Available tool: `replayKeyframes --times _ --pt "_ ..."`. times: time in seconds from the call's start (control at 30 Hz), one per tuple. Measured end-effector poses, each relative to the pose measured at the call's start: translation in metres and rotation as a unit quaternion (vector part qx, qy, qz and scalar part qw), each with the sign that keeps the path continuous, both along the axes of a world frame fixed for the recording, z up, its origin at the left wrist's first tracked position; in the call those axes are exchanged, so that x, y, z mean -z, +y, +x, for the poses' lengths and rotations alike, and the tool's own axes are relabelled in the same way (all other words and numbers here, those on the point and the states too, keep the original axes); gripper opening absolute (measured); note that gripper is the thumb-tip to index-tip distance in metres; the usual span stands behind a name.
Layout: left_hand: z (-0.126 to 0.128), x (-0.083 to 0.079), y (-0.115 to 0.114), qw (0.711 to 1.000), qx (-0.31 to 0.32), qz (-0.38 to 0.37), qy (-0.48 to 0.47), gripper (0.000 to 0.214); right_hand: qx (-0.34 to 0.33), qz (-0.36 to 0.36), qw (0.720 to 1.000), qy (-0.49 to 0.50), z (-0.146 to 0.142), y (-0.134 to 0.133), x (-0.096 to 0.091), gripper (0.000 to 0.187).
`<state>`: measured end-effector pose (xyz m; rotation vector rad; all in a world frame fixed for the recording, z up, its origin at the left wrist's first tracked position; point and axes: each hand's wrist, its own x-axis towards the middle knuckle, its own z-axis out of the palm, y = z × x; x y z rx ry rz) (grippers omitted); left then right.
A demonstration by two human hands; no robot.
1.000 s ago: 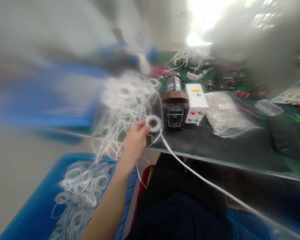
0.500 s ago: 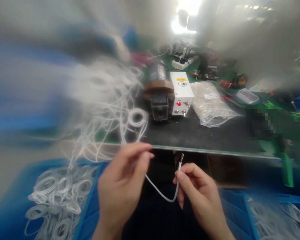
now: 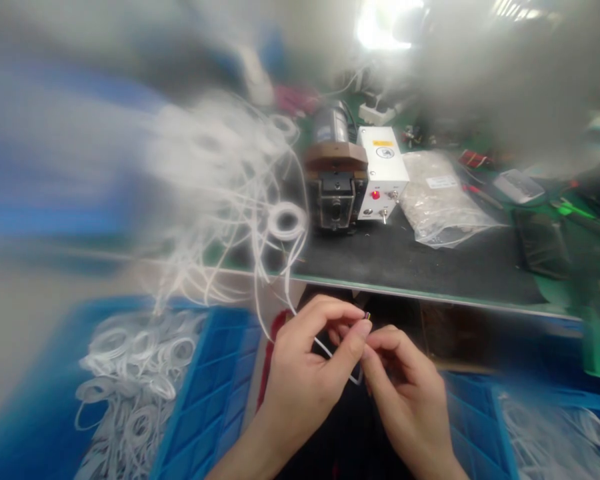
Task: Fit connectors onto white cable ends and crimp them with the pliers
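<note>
A white cable (image 3: pixel 324 348) runs between my two hands in front of the table edge. Its stripped end shows thin coloured wires (image 3: pixel 368 316), which my left hand (image 3: pixel 310 367) pinches between thumb and forefinger. Just to the right, my right hand (image 3: pixel 407 387) grips the same cable close below that end, its fingertips almost touching the left thumb. The rest of the cable passes behind my left hand, where its course is partly hidden. Coiled white cables (image 3: pixel 286 221) lie on the table beyond, their loose ends hanging over the edge.
A motor-driven machine (image 3: pixel 336 175) with a white switch box (image 3: pixel 380 167) stands on the black mat (image 3: pixel 380 260). Beside it lies a clear plastic bag (image 3: pixel 445 200). Blue crates (image 3: pixel 207 393) with cable coils flank me. A green-handled tool (image 3: pixel 595 347) hangs at right.
My left hand has moved right to the cable end and closed on the coloured wires. My right hand keeps its hold on the cable. The view has shifted slightly.
</note>
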<state>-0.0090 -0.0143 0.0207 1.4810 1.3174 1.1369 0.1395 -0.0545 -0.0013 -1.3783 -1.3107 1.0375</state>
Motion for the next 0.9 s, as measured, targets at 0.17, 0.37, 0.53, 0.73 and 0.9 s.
replayKeyframes --times 0.17,0.37,0.53,0.73,0.9 --pt "0.0023 0.0004 -0.0007 1.000 0.004 0.009 0.019 0.008 0.005 0.007 1.000 -0.008 0.0026 -0.0014 0.0000 0.011" --pt "0.0045 0.0000 -0.0023 1.000 0.008 0.004 0.006 0.009 0.014 0.000 1.000 -0.002 0.0019 -0.0017 0.0006 0.011" --pt "0.0053 0.0001 -0.0041 1.000 0.008 -0.010 -0.014 0.009 0.020 0.002 1.000 0.008 0.0028 -0.0038 0.0010 0.013" --pt "0.0045 0.0026 -0.0021 0.991 0.026 -0.066 -0.112 0.010 0.022 -0.001 0.998 0.060 0.0008 -0.0064 0.0065 0.011" --pt "0.0081 0.0075 -0.0008 0.970 0.031 -0.120 -0.209 0.009 0.021 -0.033 0.991 0.129 -0.0026 -0.0101 0.0088 0.012"
